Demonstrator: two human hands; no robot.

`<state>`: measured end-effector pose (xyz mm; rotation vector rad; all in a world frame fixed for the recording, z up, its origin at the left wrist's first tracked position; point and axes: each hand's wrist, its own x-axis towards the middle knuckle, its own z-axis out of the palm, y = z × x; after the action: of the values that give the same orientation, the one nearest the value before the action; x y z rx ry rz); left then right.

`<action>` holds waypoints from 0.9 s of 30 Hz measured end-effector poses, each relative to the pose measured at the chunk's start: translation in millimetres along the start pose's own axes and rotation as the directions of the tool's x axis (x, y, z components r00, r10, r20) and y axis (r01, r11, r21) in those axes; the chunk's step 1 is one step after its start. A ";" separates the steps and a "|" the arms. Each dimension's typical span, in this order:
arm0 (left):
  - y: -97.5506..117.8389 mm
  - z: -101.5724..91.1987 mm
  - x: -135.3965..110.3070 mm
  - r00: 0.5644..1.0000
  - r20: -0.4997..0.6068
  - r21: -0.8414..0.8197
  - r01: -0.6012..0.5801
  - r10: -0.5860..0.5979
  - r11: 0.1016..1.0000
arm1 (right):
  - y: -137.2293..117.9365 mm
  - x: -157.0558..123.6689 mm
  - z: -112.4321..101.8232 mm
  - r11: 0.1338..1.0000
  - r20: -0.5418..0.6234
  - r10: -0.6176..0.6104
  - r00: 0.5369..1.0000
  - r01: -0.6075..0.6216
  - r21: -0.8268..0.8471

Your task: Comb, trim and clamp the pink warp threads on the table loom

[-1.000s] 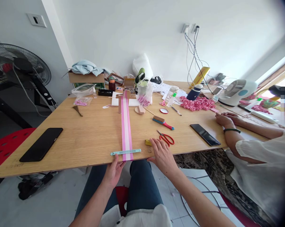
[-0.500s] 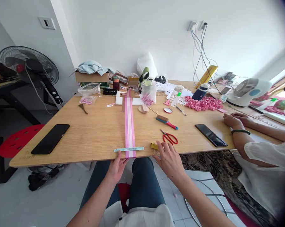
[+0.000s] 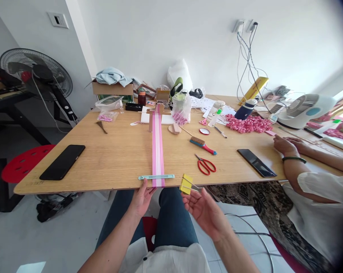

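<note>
A band of pink and white threads (image 3: 158,148) runs lengthwise over the table, hanging slightly past the front edge. Across its near end lies a flat light blue clip (image 3: 168,176). My left hand (image 3: 141,199) pinches this end at the edge, thumb against the clip and fingers partly hidden beneath the band. To the right, my right hand (image 3: 207,216) is turned palm up, gripping a yellow binder clip (image 3: 185,184) by its wire handles, just off the table's edge. At the far end, a metal clip (image 3: 159,104) sits on the band by a brown board.
Red-handled scissors (image 3: 206,165), a brush (image 3: 202,145) and tape (image 3: 204,131) lie right of the band. Phones lie at left (image 3: 62,162) and right (image 3: 256,162). Another person's hands (image 3: 287,146) rest at the right. Bags and boxes line the back of the wooden table (image 3: 117,159).
My right hand has lifted the yellow binder clip off the tabletop and turned palm up, bringing it toward me past the edge. My left hand stays at the band's end.
</note>
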<state>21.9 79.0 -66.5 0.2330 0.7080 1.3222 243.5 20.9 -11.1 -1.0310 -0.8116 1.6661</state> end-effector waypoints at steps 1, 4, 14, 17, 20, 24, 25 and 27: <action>-0.8 -1.5 1.1 1.000 0.000 0.000 0.001 -0.001 1.000 | 11.6 -3.0 6.6 0.992 0.006 0.050 0.999 -0.051 0.112; -2.8 -5.1 3.8 1.000 0.008 0.009 0.005 -0.005 1.000 | 39.1 -12.9 29.7 0.890 0.039 0.156 0.987 -0.158 0.427; -1.3 -1.7 1.6 1.000 0.023 0.037 0.007 -0.007 0.999 | 67.8 -23.9 63.6 0.649 0.230 0.333 0.914 -0.399 0.648; -2.2 -2.9 2.5 0.999 0.025 0.029 0.022 -0.023 0.999 | 78.6 -25.2 68.2 0.734 0.227 0.318 0.920 -0.391 0.556; -3.6 -4.9 5.1 0.999 0.019 0.018 0.046 -0.046 0.999 | 92.4 -22.7 75.4 0.833 0.191 0.299 0.935 -0.354 0.425; -5.5 -6.4 8.5 1.000 0.007 0.001 0.024 -0.024 1.000 | 108.6 -14.4 83.4 0.925 0.119 0.319 0.940 -0.336 0.176; -5.9 -6.5 8.8 1.000 0.004 -0.004 0.014 -0.014 1.000 | 111.2 -12.5 84.3 0.935 0.115 0.329 0.937 -0.341 0.101; -6.4 -6.4 9.0 1.000 0.001 -0.013 0.002 -0.002 1.000 | 114.2 -9.5 84.4 0.935 0.135 0.354 0.925 -0.353 -0.031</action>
<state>23.9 84.3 -78.0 0.2222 0.6988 1.3248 124.3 -26.0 -73.1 -1.1243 -0.7503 2.0629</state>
